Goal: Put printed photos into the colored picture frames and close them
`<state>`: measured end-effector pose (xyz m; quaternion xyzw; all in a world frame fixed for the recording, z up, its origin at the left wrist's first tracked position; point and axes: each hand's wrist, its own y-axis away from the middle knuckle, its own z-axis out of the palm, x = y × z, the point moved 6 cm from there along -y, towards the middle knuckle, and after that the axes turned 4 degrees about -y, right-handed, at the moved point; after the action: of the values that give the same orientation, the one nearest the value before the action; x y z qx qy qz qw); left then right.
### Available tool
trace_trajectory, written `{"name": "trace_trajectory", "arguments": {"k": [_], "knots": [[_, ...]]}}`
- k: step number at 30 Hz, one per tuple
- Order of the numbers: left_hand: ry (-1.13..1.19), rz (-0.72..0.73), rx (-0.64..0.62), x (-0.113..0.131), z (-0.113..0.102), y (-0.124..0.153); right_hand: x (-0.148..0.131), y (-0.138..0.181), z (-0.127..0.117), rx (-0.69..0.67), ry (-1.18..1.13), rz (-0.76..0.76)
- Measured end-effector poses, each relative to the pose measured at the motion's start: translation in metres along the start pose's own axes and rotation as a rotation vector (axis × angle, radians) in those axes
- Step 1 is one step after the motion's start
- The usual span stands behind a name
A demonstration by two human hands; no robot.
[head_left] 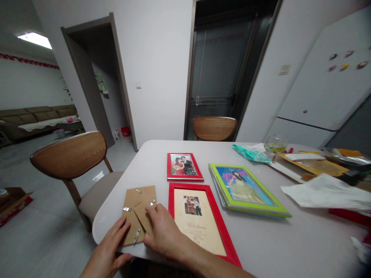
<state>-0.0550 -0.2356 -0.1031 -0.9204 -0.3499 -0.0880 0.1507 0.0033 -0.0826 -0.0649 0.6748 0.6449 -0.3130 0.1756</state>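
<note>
A brown backing board (pixel 131 226) with metal clips and a slanted cut for its stand flap lies at the near left corner of the table. My left hand (pixel 108 247) rests along its left edge, fingers stretched out and thumb at the near edge. Curled over the right side of the board is my right hand (pixel 164 231), its index finger by a metal clip and its thumb lower down. Right beside that hand lies a red photo frame (pixel 217 227) with a printed insert, partly covered by my forearm.
Beyond it lies a smaller red frame (pixel 185 178) with a couple's photo. Green-edged frames (pixel 246 208) are stacked to the right. Wrappers, a white paper sheet (pixel 324 191) and a glass bowl (pixel 275 143) crowd the right side. Wooden chairs (pixel 72 154) stand at the left and far side.
</note>
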Motion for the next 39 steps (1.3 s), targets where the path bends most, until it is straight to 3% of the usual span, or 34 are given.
{"name": "trace_trajectory", "arguments": {"k": [4, 8, 12, 16, 22, 33, 39], "knots": [[-0.023, 0.115, 0.141, 0.015, -0.017, -0.004, -0.012, 0.008, -0.029, 0.034, -0.182, -0.070], [-0.036, 0.283, 0.245, 0.065, -0.030, -0.014, -0.008, 0.034, -0.073, 0.102, -0.180, -0.101], [0.041, 0.325, 0.058, 0.115, -0.006, -0.032, 0.035, 0.070, -0.098, 0.140, -0.095, 0.022], [0.150, 0.286, -0.140, 0.146, 0.023, -0.048, 0.075, 0.096, -0.104, 0.166, 0.005, 0.136], [0.169, 0.216, -0.223, 0.151, 0.036, -0.062, 0.094, 0.100, -0.095, 0.192, 0.129, 0.161], [0.171, 0.265, -0.259, 0.146, 0.034, -0.053, 0.094, 0.097, -0.081, 0.218, 0.315, 0.022], [0.231, 0.220, -0.261, 0.147, 0.033, -0.054, 0.070, 0.094, -0.074, 0.011, 0.294, -0.197]]}}
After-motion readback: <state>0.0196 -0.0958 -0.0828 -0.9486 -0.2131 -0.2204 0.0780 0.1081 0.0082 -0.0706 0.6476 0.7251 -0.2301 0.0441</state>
